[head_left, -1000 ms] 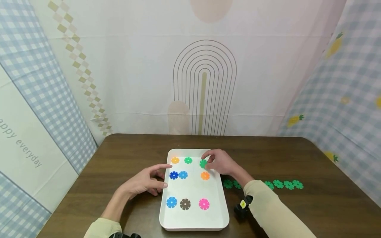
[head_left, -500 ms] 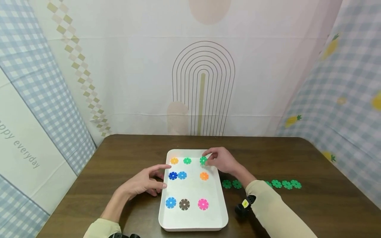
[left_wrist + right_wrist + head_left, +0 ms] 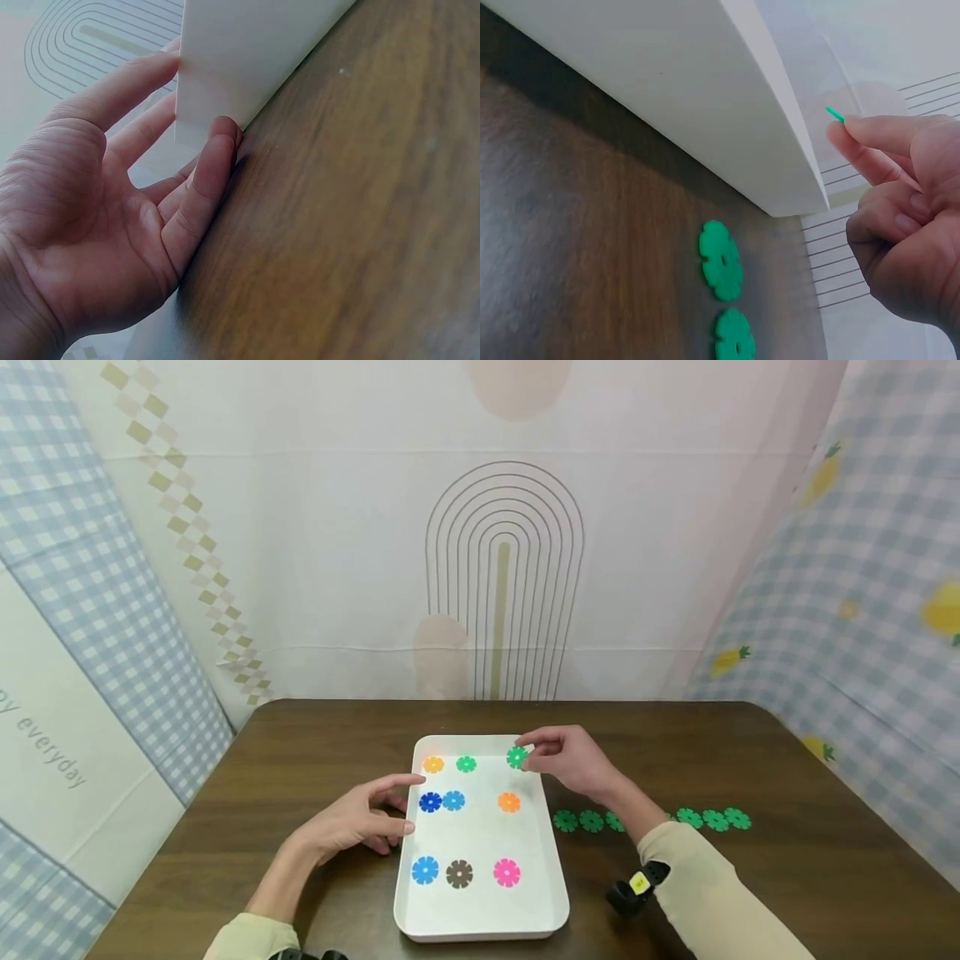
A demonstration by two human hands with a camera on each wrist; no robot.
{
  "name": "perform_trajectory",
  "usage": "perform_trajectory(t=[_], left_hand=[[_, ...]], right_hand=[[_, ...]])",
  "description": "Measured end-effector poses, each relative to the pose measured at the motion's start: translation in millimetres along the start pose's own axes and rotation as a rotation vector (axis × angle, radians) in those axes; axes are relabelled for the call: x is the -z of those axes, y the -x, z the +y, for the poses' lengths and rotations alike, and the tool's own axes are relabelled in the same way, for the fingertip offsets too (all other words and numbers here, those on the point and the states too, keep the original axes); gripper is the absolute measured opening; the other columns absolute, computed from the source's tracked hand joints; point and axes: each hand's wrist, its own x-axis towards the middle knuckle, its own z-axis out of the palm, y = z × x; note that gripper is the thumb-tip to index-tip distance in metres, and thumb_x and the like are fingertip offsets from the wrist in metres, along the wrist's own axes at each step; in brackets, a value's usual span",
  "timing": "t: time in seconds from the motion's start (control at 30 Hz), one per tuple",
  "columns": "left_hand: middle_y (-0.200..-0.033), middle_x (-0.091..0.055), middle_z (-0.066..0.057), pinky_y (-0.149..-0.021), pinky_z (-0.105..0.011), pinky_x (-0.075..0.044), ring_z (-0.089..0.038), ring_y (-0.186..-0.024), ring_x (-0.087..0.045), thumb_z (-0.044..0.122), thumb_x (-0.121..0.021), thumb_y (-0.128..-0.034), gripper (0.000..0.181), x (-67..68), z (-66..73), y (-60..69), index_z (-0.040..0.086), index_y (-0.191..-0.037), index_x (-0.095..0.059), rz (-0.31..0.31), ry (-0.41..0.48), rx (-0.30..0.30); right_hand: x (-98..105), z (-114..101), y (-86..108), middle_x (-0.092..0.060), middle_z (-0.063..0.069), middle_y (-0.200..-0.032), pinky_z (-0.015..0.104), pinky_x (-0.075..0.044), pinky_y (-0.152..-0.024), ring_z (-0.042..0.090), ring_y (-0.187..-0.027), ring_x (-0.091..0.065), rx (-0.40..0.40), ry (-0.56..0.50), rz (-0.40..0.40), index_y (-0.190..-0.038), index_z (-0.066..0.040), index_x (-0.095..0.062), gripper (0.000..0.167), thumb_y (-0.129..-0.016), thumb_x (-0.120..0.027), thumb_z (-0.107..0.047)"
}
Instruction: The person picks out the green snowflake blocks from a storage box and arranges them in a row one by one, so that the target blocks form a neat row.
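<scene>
My right hand (image 3: 576, 762) pinches a green snowflake disc (image 3: 516, 757) between thumb and forefinger, above the far right corner of a white tray (image 3: 480, 839). In the right wrist view this disc (image 3: 835, 114) shows edge-on, higher than the tray's rim. My left hand (image 3: 348, 818) touches the tray's left side, its fingers spread and loosely bent. Inside the tray lie a yellow disc (image 3: 433, 764), another green disc (image 3: 466, 764), a dark blue disc (image 3: 431, 802), an orange disc (image 3: 508, 802), a brown disc (image 3: 459, 874), a pink disc (image 3: 507, 872) and two light blue ones.
A row of several green discs (image 3: 591, 821) lies on the brown wooden table (image 3: 337, 735) to the right of the tray, partly hidden by my right forearm. Behind the table hangs a patterned cloth (image 3: 337, 568).
My right hand has raised the pinched green disc and shifted it slightly toward the tray's far right corner. The left hand stays at the tray's left side. The head view has turned a little.
</scene>
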Motion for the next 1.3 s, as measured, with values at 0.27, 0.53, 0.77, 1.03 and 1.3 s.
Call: perform_trajectory(t=[0.27,0.53,0.77,1.03,1.3], left_hand=[[-0.126,-0.058,-0.020,-0.071,-0.039,-0.060,-0.024,-0.085,-0.065,0.019,-0.079,-0.0948,0.073,2.0,0.7,-1.8,0.017,-0.160,-0.045,-0.009,-0.010,-0.005],[-0.124,-0.059,-0.019,-0.071,-0.040,-0.060,-0.024,-0.084,-0.065,0.019,-0.078,-0.0952,0.074,2.6,-2.4,-1.7,0.016,-0.161,-0.044,-0.028,-0.010,-0.012],[-0.125,-0.059,-0.019,-0.072,-0.041,-0.060,-0.025,-0.086,-0.065,0.021,-0.078,-0.0947,0.074,1.8,0.3,-1.0,0.016,-0.160,-0.044,-0.020,-0.019,-0.003],[-0.126,-0.058,-0.018,-0.073,-0.041,-0.061,-0.025,-0.086,-0.065,0.021,-0.078,-0.0950,0.074,0.6,-0.4,-1.0,0.017,-0.160,-0.044,-0.013,-0.022,0.011],[-0.128,-0.057,-0.020,-0.073,-0.041,-0.061,-0.025,-0.086,-0.064,0.021,-0.079,-0.0951,0.075,-1.2,-0.7,-1.5,0.017,-0.161,-0.043,-0.008,-0.032,0.021]], right_hand=[[18.9,9.6,26.9,-0.077,0.011,-0.099,0.046,-0.058,-0.093,0.035,-0.097,-0.070,0.017,-0.033,0.043,-0.128,-0.006,-0.074,0.035,-0.095,-0.080,-0.017],[49.1,33.6,64.0,-0.079,0.013,-0.104,0.035,-0.056,-0.077,0.021,-0.089,-0.069,-0.030,-0.086,0.078,-0.131,-0.003,-0.071,0.039,-0.097,-0.078,-0.020],[88.0,62.5,102.6,-0.078,-0.003,-0.096,0.031,-0.030,-0.047,0.012,-0.050,-0.028,-0.093,-0.207,0.145,-0.136,0.000,-0.065,0.044,-0.099,-0.076,-0.020],[126.9,95.4,137.7,-0.077,-0.006,-0.094,0.039,-0.024,-0.046,0.019,-0.051,-0.018,-0.147,-0.263,0.243,-0.129,-0.015,-0.071,0.031,-0.100,-0.075,-0.022],[169.3,139.6,167.4,-0.077,-0.015,-0.089,0.046,-0.018,-0.053,0.020,-0.049,-0.018,-0.214,-0.300,0.395,-0.112,-0.036,-0.076,0.019,-0.102,-0.073,-0.021]])
